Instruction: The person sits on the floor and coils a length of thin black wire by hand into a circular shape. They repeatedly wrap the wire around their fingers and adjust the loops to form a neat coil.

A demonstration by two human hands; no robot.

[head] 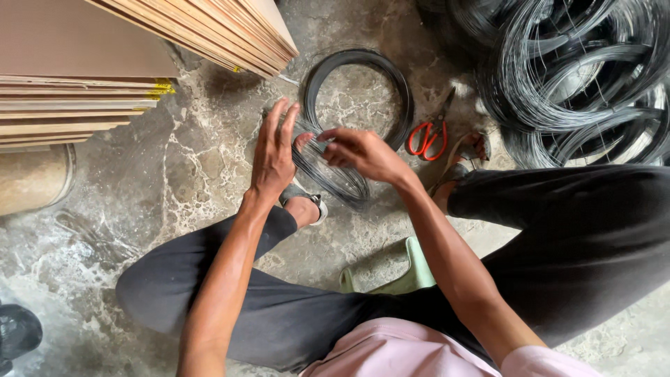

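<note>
My left hand [273, 155] is raised with fingers straight and together, held against the left side of a small coil of thin dark wire [333, 176]. My right hand [363, 152] pinches the wire at the top of that coil, fingers curled around the strands. The coil hangs between both hands, just above my left foot in a sandal [304, 202]. A larger ring of dark wire [357, 94] lies flat on the concrete floor just beyond the hands.
Red-handled scissors [428, 136] lie on the floor right of the ring. Big bundles of wire coils [579, 77] fill the top right. Stacked plywood sheets [77, 77] stand at the top left. A green stool [412, 274] shows between my legs.
</note>
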